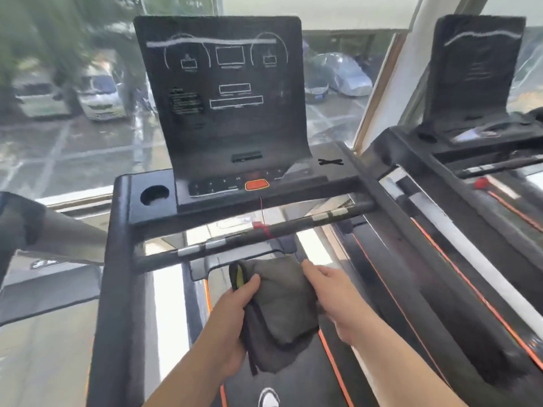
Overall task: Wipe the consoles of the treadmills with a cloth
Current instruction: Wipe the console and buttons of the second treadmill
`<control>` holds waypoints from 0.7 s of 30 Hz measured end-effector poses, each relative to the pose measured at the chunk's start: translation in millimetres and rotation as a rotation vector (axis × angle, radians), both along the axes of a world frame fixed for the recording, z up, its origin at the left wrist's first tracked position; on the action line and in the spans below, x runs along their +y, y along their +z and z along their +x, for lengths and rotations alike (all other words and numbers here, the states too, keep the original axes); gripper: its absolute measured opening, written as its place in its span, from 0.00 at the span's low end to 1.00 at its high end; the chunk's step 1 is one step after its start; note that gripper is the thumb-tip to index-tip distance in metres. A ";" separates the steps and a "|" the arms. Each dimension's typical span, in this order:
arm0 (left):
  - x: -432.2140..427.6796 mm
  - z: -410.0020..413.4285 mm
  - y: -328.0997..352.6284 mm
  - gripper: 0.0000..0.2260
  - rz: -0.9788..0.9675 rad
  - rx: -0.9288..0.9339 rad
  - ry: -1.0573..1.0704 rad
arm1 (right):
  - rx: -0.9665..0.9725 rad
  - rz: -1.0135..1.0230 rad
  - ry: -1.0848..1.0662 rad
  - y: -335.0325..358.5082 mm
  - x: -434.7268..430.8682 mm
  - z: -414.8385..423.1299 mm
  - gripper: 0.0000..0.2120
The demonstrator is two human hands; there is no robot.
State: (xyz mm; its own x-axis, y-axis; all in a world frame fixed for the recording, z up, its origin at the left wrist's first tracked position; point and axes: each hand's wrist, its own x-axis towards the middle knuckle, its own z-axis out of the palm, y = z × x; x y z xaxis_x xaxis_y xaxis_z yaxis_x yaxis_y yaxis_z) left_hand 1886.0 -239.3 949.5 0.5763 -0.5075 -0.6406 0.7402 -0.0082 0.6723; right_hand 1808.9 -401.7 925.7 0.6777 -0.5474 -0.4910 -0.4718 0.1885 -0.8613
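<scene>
1. Two hands are closed on one grey cloth (282, 304). The left hand (235, 301) has its thumb pressed on top of the left edge and its fingers curled beneath, so the folds are pinched together. The right hand (338, 295) is laid against the right edge with its lower fingers tucked into the fold; how far under cannot be told.
2. The cloth is held in the air, below the handlebar (249, 233) and above the belt (293, 386), apart from the console (223, 92). It appears to be gathered into a pad so that a flat face can be offered for wiping.
3. Its long axis runs away from the person toward the console. The far end is pointed at the handlebar, and the near end hangs loose toward the belt.
4. The console stands upright beyond the bar, with an orange button (257, 185) at its base. A second console (476, 71) is seen well apart to the right.
</scene>
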 end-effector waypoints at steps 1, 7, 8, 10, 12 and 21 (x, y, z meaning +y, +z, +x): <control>-12.6 14.9 -0.5 0.13 -0.013 -0.005 0.032 | -0.015 -0.010 0.010 -2.1 -15.0 19.9 0.17; -72.4 91.7 21.2 0.15 -0.040 -0.012 0.188 | -0.049 -0.048 0.096 16.2 -84.1 118.3 0.20; -80.3 104.4 25.8 0.16 -0.051 -0.013 0.201 | -0.057 -0.057 0.123 20.8 -92.1 134.2 0.22; -96.9 134.5 30.7 0.16 -0.057 -0.016 0.253 | -0.072 -0.097 0.187 29.0 -109.5 169.4 0.22; -115.3 167.6 34.7 0.17 -0.047 -0.038 0.340 | -0.108 -0.154 0.236 36.3 -128.6 208.5 0.20; -177.1 298.2 80.9 0.19 -0.003 -0.169 0.619 | -0.281 -0.478 0.491 78.7 -190.9 388.6 0.17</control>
State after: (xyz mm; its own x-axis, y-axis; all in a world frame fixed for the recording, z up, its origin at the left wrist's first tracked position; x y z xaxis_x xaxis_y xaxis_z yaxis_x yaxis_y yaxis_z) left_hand 2184.2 -416.4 1030.4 0.8562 -0.0502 -0.5142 0.4910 0.3888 0.7796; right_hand 2197.5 -592.6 1004.3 0.9646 -0.2593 -0.0470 -0.1548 -0.4132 -0.8974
